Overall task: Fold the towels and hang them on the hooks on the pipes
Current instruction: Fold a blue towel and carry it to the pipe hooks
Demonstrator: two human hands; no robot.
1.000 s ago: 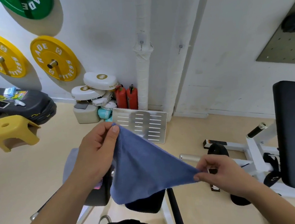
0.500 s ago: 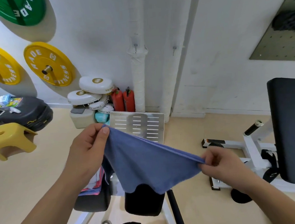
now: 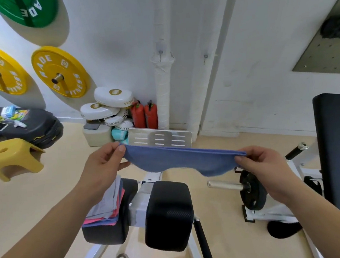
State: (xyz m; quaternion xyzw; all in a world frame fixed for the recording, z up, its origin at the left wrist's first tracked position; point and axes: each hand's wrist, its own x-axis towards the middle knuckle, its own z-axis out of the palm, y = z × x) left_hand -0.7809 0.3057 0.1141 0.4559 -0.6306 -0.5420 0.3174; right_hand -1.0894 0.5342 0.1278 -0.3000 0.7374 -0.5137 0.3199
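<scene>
A blue towel (image 3: 180, 161) is stretched flat between my hands, folded edge on top, sagging a little in the middle. My left hand (image 3: 104, 165) pinches its left corner and my right hand (image 3: 258, 164) pinches its right corner. Below my left forearm, a stack of other towels (image 3: 108, 208) in white, pink and blue lies on a black padded seat (image 3: 106, 231). On the wall ahead stand two white pipes (image 3: 163, 88), each with a small hook: the left hook (image 3: 160, 52) and the right hook (image 3: 205, 56). Both hooks are bare.
A black roller pad (image 3: 168, 213) of a white-framed gym machine sits below the towel. A black backrest (image 3: 339, 151) and weight plate (image 3: 252, 191) stand right. A metal footplate (image 3: 159, 139), red extinguishers (image 3: 144, 114), white pads and a yellow stool (image 3: 11, 157) line the floor.
My hands have moved apart and levelled, pulling the towel from a hanging triangle into a taut, narrow horizontal band. The view has tilted down slightly.
</scene>
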